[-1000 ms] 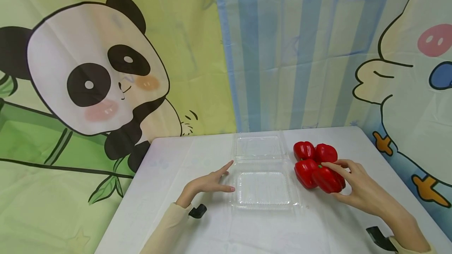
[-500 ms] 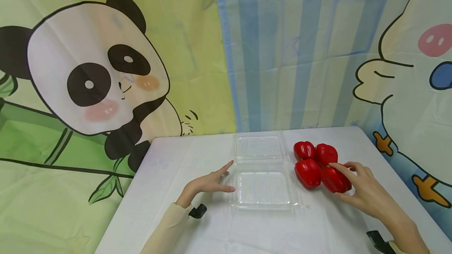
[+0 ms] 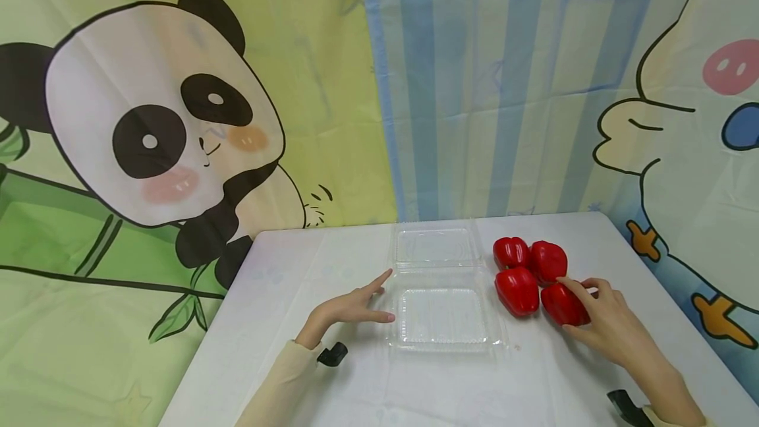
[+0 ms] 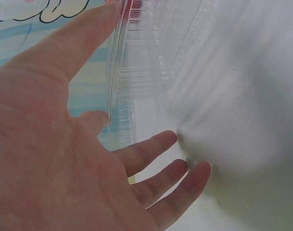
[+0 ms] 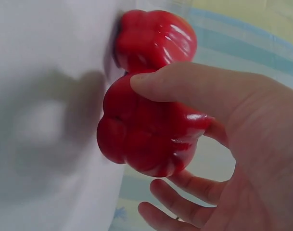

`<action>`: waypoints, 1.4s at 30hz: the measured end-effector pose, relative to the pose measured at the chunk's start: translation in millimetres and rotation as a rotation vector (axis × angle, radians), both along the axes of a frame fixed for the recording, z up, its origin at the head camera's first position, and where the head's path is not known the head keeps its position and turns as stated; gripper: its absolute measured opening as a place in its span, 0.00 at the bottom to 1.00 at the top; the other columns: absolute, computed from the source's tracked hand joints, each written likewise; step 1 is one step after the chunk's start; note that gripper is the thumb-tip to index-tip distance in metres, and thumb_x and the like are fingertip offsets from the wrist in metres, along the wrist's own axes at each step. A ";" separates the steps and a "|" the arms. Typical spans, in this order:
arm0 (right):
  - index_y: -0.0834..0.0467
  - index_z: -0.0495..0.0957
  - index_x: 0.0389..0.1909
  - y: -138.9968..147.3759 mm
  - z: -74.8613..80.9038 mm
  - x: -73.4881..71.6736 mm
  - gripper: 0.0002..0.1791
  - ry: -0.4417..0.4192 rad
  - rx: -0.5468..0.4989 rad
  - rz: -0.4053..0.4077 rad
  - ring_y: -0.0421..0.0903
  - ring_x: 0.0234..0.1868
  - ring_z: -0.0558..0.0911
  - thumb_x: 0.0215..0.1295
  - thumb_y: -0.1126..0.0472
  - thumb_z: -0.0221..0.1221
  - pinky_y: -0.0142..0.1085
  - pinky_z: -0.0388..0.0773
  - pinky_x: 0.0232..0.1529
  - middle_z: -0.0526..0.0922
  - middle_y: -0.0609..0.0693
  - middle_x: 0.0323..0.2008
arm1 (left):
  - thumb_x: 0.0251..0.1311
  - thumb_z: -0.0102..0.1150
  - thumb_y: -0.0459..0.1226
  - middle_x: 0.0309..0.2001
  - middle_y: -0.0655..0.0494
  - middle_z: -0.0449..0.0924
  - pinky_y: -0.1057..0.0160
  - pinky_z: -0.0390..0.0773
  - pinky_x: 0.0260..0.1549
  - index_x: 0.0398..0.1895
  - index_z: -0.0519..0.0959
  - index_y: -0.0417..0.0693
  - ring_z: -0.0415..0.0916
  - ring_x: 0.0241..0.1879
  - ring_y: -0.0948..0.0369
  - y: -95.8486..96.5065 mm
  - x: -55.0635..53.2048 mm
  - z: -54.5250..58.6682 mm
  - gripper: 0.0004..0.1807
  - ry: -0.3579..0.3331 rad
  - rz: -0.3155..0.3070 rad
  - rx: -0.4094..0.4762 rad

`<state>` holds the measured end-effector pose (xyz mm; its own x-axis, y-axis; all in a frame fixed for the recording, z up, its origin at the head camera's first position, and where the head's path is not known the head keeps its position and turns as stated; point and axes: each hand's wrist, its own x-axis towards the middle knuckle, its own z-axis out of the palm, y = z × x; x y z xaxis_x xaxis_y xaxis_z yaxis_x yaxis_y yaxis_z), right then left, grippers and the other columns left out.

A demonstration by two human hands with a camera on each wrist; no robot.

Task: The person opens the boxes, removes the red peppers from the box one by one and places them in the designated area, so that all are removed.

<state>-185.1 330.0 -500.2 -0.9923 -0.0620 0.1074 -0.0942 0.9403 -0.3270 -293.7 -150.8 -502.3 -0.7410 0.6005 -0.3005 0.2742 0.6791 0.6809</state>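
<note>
Thumb and fingers of my right hand (image 3: 611,321) grip a red bell pepper (image 3: 560,303) at the near right of a group. In the right wrist view the thumb presses one side of this pepper (image 5: 146,130), and some fingers reach behind it. Close by on the table are three more red bell peppers: one at near left (image 3: 517,290), one at far left (image 3: 510,253), one at far right (image 3: 547,261). A clear plastic clamshell container (image 3: 441,318) lies unfolded left of them. Spread fingers of my left hand (image 3: 351,307) stand at its left edge; the thumb seems to touch the rim.
The container's lid half (image 3: 435,246) lies flat toward the back of the white table (image 3: 332,256). Printed cloth (image 3: 462,84) hangs behind the table and along its right side.
The gripped pepper has shifted slightly right with my right hand and turned, opening a small gap from the near-left pepper. My left hand and the container have stayed put.
</note>
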 end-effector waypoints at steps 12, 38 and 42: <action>0.57 0.64 0.70 -8.2 -12.1 -5.7 0.56 0.005 0.025 -0.032 0.74 0.51 0.66 0.37 0.56 0.81 0.62 0.83 0.36 0.65 0.75 0.55 | 0.59 0.65 0.60 0.74 0.40 0.62 0.38 0.60 0.71 0.82 0.37 0.64 0.59 0.75 0.43 1.5 -0.4 -0.2 0.58 0.006 -0.001 0.000; 0.57 0.59 0.73 -6.8 -14.1 -8.9 0.57 -0.008 0.008 -0.035 0.75 0.52 0.65 0.42 0.54 0.79 0.63 0.82 0.36 0.64 0.76 0.55 | 0.58 0.64 0.62 0.74 0.42 0.63 0.37 0.60 0.70 0.82 0.37 0.65 0.59 0.75 0.43 -0.5 -0.5 -3.8 0.58 0.007 -0.007 -0.006; 0.57 0.59 0.74 -6.0 -13.9 -9.4 0.57 -0.006 0.007 -0.031 0.75 0.52 0.65 0.42 0.54 0.79 0.63 0.82 0.36 0.64 0.76 0.55 | 0.59 0.65 0.61 0.74 0.41 0.63 0.37 0.60 0.70 0.82 0.37 0.64 0.59 0.74 0.43 -0.3 -1.0 -3.0 0.58 0.005 -0.004 0.003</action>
